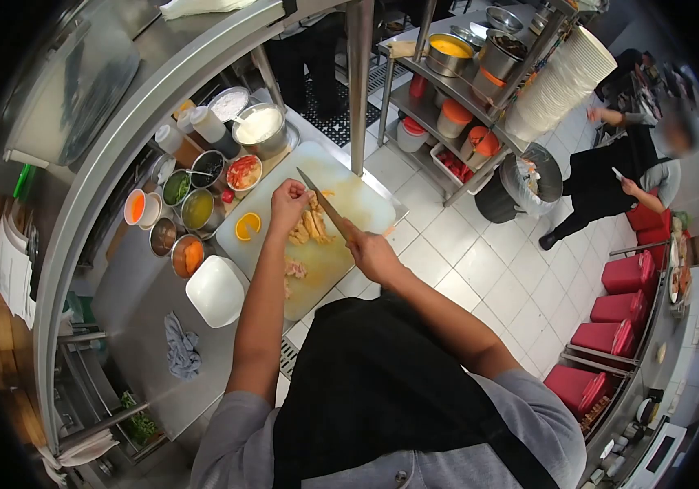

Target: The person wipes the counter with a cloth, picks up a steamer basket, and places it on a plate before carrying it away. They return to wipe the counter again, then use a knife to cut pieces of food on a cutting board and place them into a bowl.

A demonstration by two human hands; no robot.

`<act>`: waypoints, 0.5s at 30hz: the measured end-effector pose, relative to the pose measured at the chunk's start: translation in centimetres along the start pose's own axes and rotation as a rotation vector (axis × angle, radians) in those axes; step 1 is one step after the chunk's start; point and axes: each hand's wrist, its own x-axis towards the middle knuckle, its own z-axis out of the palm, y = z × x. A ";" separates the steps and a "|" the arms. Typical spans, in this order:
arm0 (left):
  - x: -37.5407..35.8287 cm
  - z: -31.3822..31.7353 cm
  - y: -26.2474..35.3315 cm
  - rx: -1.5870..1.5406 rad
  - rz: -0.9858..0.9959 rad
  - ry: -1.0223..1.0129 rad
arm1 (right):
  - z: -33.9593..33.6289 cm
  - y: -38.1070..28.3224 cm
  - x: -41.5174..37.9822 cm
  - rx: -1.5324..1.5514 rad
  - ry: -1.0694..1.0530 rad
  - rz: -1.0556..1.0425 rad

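Observation:
My right hand is wrapped round the handle of a kitchen knife, its long blade slanting up and left over the cutting board. My left hand is left of the blade with its fingers pinched together; what they hold, if anything, I cannot make out. Just below the fingertips lie sliced pieces of browned meat, perhaps chicken. Smaller pale scraps are nearer to me on the board. A cut orange slice rests on the board's left side.
Left of the board stand metal bowls of sauces, squeeze bottles, a tub of white cream and a white square bowl. A grey cloth lies on the steel counter. Shelves, a bin and a co-worker are to the right.

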 end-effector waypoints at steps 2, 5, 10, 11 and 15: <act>-0.2 -0.2 -0.1 -0.026 -0.006 0.010 | 1.3 0.8 -1.5 -0.074 0.009 -0.008; 1.5 -0.9 -3.2 0.182 0.058 0.018 | 2.2 2.2 -4.8 -0.186 0.014 0.000; 2.3 -1.6 -6.1 0.194 0.054 -0.066 | 5.6 5.0 -3.5 -0.163 -0.021 -0.002; 2.5 -1.8 -6.6 0.132 -0.018 -0.082 | 5.1 4.0 -2.8 -0.184 -0.038 0.026; 1.6 -2.8 -3.7 -0.071 -0.195 -0.095 | 2.2 2.1 -2.1 -0.025 -0.036 -0.019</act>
